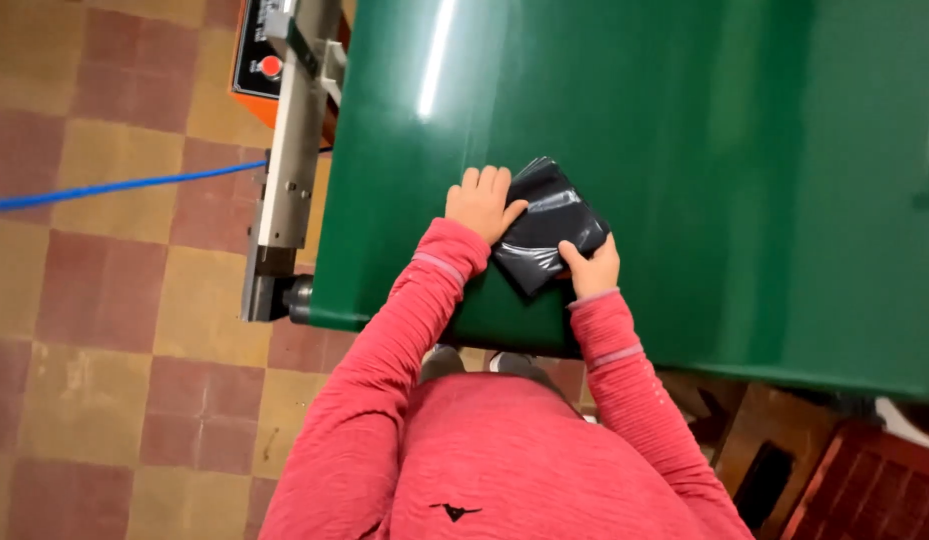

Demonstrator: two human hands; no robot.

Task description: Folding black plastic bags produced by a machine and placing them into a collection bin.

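Note:
A folded black plastic bag (547,225) lies on the green glossy table surface (705,150) near its front edge. My left hand (481,203) rests flat against the bag's left edge, fingers pointing away from me, thumb lying on the plastic. My right hand (592,267) grips the bag's near right corner, thumb on top. Both arms wear red long sleeves.
A metal rail (285,160) with an orange control box (262,60) and red button runs along the table's left side. A blue hose (115,187) crosses the checkered tile floor. A red crate (865,480) and wooden pieces sit at lower right.

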